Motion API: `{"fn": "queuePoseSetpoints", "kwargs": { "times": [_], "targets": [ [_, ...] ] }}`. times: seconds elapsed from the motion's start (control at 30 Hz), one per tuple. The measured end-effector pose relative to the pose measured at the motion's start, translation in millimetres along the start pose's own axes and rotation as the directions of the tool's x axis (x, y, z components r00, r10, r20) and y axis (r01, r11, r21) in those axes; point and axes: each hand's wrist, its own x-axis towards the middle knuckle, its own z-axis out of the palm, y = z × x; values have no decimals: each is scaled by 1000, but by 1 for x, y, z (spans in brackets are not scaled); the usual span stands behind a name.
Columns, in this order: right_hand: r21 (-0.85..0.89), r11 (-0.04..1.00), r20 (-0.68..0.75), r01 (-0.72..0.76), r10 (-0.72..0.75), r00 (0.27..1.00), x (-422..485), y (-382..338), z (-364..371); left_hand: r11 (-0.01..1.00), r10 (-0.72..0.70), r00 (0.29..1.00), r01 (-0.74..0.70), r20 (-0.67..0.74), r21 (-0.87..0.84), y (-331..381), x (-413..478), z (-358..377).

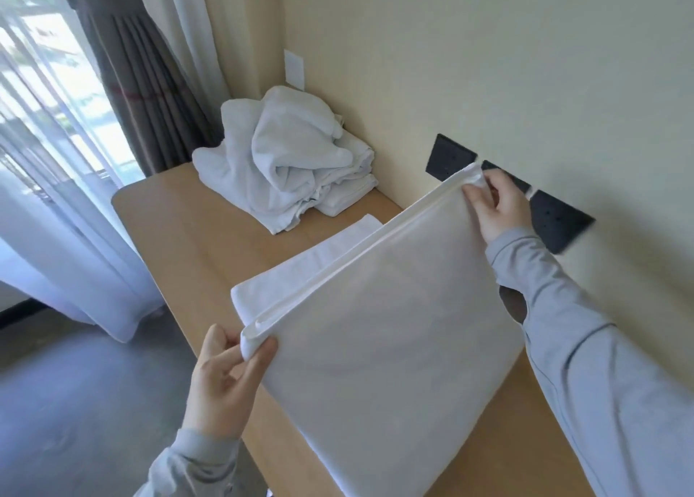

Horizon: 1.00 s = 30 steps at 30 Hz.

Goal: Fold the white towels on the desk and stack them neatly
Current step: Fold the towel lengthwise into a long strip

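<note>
I hold a doubled white towel [390, 331] up above the wooden desk [176, 226]. My left hand [221, 380] pinches its near top corner. The far top corner, close to the wall, is pinched by my right hand [495, 207]. The towel hangs down from this top edge, and its lower part hides the desk beneath. Just behind it a flat folded white towel [319, 267] lies on the desk. At the desk's far end sits a crumpled heap of white towels [289, 158] on top of some folded ones.
A cream wall runs along the desk's right side with black socket plates [450, 156] just above the desktop. A round cable hole [512, 305] shows in the desk beside my right sleeve. Grey and sheer curtains [127, 72] hang by the window at left.
</note>
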Motion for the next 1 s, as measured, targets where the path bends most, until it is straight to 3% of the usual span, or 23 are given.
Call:
{"fn": "queuePoseSetpoints", "kwargs": {
  "times": [0.17,0.37,0.53,0.63,0.7,0.77,0.8,0.87,0.93,1.0],
  "targets": [
    [-107,992,65,-63,70,995,44,7,115,990,-143,989,143,29,-15,-60,85,-22],
    [-415,883,198,-221,325,925,56,57,233,892,-420,906,399,62,212,-142,160,-23],
    [-557,795,190,-240,403,895,60,81,267,883,-419,907,402,24,244,-172,171,-19],
    [-696,698,207,-170,422,883,59,85,277,890,-392,920,383,-15,248,-175,171,-18],
    [-773,632,178,-59,306,935,55,80,281,897,-330,941,338,-78,286,-169,175,-15],
    [-726,671,234,150,36,972,49,74,283,892,-145,985,170,-90,420,-169,179,-5],
    [-653,689,324,315,-123,938,47,70,283,867,-45,997,68,-58,493,-164,182,2],
    [-471,652,513,594,-344,786,39,68,284,808,65,995,-96,73,582,-157,187,19],
    [-370,621,612,691,-397,684,35,68,285,758,67,985,-153,158,634,-157,196,32],
    [-367,593,630,717,-409,661,35,71,286,745,29,984,-139,177,652,-159,202,39]
  ]
}}
